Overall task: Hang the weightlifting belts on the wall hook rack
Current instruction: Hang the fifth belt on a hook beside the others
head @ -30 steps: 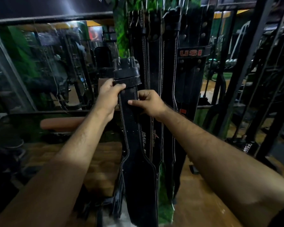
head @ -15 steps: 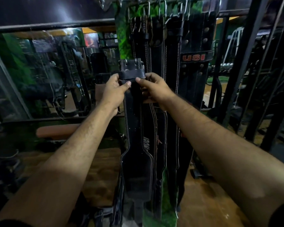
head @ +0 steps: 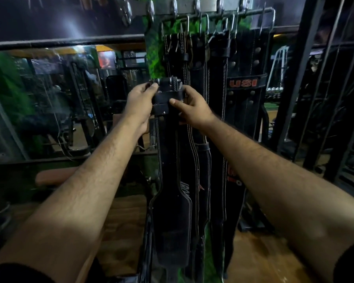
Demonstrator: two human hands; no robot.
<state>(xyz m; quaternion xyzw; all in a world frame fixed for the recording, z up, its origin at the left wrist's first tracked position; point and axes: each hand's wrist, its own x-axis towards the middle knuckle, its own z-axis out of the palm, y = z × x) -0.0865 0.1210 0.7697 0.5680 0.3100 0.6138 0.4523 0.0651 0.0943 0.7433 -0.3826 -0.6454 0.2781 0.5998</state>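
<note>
Belts hang in a tight row from the wall hook rack at the far top of the head view, black leather straps side by side on wire hooks; one of these hanging belts carries a band with red letters "USI". To the left end of the rack several hooks hold nothing that can be seen.

Much is hard to read. The buckles of the hung belts merge in shadow, so how many there are cannot be counted with any surety. A glass pane on the left shows only dim gym gear, and a brown padded bench lies low on the left, partly behind the forearm. The lower end of the held belt runs out of clear sight near the floor.

That belt hangs straight down in front of the row, its buckle end raised below the rack and not on a hook. The left hand curls round the left edge of the buckle end, thumb near the metal roller. The right hand grips the right edge, thumb pressed across the leather loop.
</note>
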